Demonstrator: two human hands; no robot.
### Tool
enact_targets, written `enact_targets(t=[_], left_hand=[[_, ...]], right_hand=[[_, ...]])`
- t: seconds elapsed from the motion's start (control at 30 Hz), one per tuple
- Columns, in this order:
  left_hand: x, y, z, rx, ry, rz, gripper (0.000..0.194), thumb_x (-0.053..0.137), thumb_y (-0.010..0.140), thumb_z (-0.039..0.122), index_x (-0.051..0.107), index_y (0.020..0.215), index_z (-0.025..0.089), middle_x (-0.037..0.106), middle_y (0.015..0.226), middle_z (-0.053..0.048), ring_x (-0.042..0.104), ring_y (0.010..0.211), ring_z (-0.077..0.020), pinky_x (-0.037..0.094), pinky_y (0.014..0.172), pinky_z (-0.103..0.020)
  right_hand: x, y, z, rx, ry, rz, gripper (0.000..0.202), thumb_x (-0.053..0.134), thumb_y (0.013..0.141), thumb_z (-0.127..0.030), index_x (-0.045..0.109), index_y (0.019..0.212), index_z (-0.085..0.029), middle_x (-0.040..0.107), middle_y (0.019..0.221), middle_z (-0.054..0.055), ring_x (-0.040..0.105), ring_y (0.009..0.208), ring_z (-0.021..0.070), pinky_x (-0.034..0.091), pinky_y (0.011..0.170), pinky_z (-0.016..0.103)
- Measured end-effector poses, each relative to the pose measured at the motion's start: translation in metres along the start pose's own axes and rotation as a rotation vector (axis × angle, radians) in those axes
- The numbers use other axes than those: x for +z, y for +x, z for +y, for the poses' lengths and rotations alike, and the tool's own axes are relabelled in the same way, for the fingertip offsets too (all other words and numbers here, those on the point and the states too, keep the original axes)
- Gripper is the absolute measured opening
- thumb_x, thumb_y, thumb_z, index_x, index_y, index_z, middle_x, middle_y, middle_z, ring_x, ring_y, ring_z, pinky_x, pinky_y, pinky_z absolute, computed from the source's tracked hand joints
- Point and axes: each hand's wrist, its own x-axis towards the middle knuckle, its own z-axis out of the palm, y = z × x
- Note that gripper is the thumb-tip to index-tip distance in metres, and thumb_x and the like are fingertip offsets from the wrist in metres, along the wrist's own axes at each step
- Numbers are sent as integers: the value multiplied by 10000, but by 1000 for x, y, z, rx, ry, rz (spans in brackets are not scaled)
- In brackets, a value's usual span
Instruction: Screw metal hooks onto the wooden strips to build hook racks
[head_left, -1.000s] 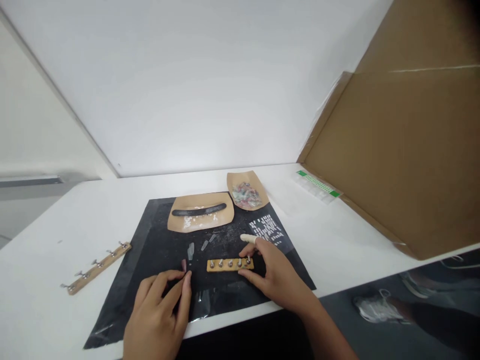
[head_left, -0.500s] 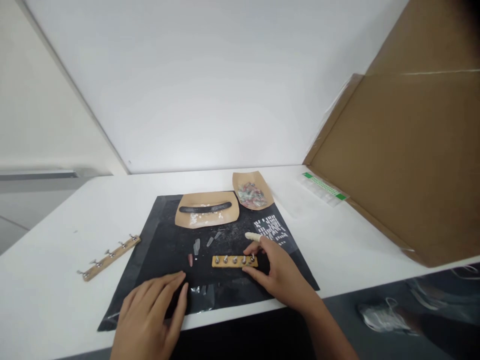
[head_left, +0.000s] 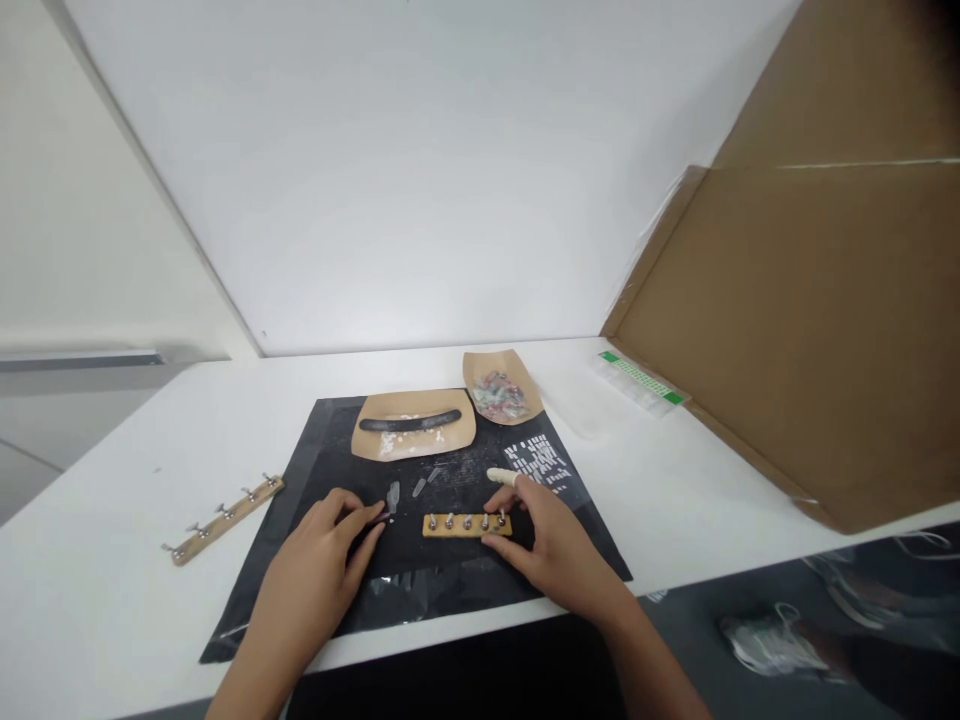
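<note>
My left hand [head_left: 322, 555] has its thumb and fingertips closed on a pink false nail [head_left: 383, 517], mostly hidden by the fingers. Several clear false nails [head_left: 394, 496] lie on the black mat just beyond it. Thumb and fingers of my right hand [head_left: 551, 535] grip the right end of a short wooden strip [head_left: 457, 532] fitted with a row of metal pegs. A pale finger cot [head_left: 501, 477] covers my right index finger, which points away from the strip. Small white tabs [head_left: 538, 460] are spread at the mat's right side.
A brown paper tray [head_left: 360, 447] with a dark curved nail file [head_left: 409, 421] and white bits stands behind. Another tray [head_left: 480, 362] holds a bag of coloured pieces [head_left: 501, 398]. A second pegged strip [head_left: 225, 522] lies left; a cardboard box [head_left: 795, 340] and clear plastic case [head_left: 641, 380] are right.
My left hand has moved forward from the mat's front area and closed on the pink false nail. My right hand stays on the wooden strip. The view has shifted slightly.
</note>
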Motion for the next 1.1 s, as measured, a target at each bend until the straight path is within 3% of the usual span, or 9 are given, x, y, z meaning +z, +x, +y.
enact_targets(t=[0.2, 0.4, 0.57, 0.63, 0.73, 0.87, 1.1], left_hand=[[-1, 4, 5, -41, -87, 8, 339, 486, 1065, 437, 779, 1060, 266, 689, 1060, -58, 690, 965, -247, 578, 843, -359], [2, 1, 21, -7, -301, 205, 262, 563, 1056, 413, 766, 1103, 254, 745, 1074, -57, 716, 982, -227, 578, 910, -350], [9, 5, 41, -96, -610, 253, 228, 695, 1002, 377, 769, 1169, 240, 783, 934, -28, 718, 725, -149, 564, 598, -217], [11, 4, 45, -129, -699, 280, 198, 739, 975, 356, 785, 1118, 226, 789, 897, -20, 680, 610, -115, 545, 547, -199], [10, 2, 47, -50, -752, 246, 107, 763, 962, 309, 801, 975, 209, 785, 851, -14, 628, 502, -79, 527, 522, -190], [8, -1, 47, 72, -736, 189, 68, 766, 962, 271, 804, 956, 215, 749, 738, 5, 628, 486, -85, 527, 522, -190], [6, 0, 46, 81, -718, 219, 150, 689, 1009, 228, 798, 1112, 235, 798, 942, -26, 675, 532, -75, 560, 580, -188]], right_hand=[[-1, 0, -2, 14, -7, -2, 316, 797, 897, -211, 617, 1154, -246, 702, 1121, 36, 672, 1052, 244, 531, 982, 431], [0, 0, 1, -14, -1, 4, 418, 796, 906, -207, 592, 1268, -257, 704, 1147, 42, 672, 1071, 245, 530, 1007, 443], [1, 0, 3, -31, 2, 32, 568, 811, 893, -210, 545, 1391, -268, 721, 1173, 51, 686, 1062, 246, 554, 989, 436], [1, -1, 4, -30, -1, 60, 588, 823, 879, -219, 542, 1393, -275, 724, 1192, 47, 689, 1067, 243, 564, 964, 422], [1, -3, 4, -44, -21, 99, 529, 799, 894, -218, 561, 1362, -281, 728, 1205, 41, 686, 1069, 240, 564, 947, 415], [1, -3, 3, -51, -48, 120, 385, 767, 917, -212, 604, 1260, -275, 737, 1149, 34, 685, 1013, 238, 564, 927, 419], [2, -1, 3, -53, -82, 141, 354, 748, 927, -212, 586, 1236, -269, 711, 1151, 41, 667, 1016, 241, 561, 918, 419]])
